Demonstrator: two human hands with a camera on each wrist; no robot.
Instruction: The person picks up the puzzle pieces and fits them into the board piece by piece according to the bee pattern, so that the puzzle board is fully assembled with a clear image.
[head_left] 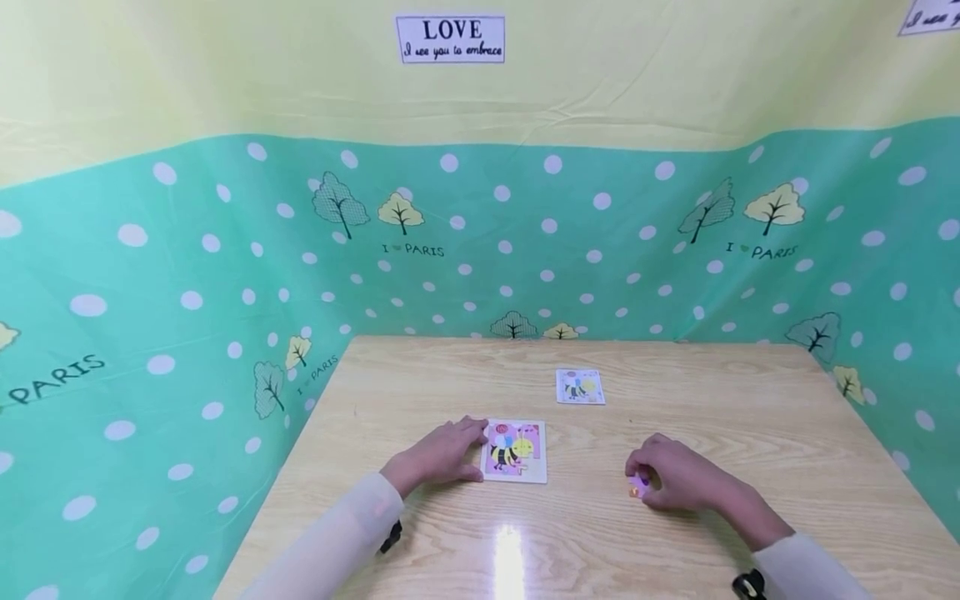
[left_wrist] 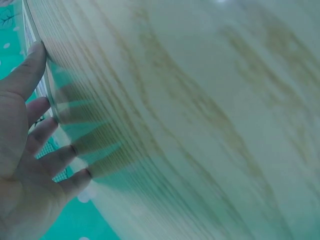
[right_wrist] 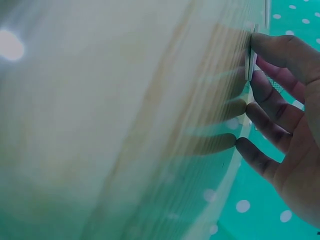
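Overhead, wall sign (head_left: 450,38) reading "LOVE" (backdrop (head_left: 600,242) printed "I PARIS"), hands resting below.

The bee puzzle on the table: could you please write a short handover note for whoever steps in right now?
Left hand: fingers rest on the left edge of the bee puzzle board, steadying it.
Right hand: pinches a small purple piece on the wooden table.
A reference card lies behind the board.
Done: the board looks mostly filled.
Left: that piece probably still has to go in.
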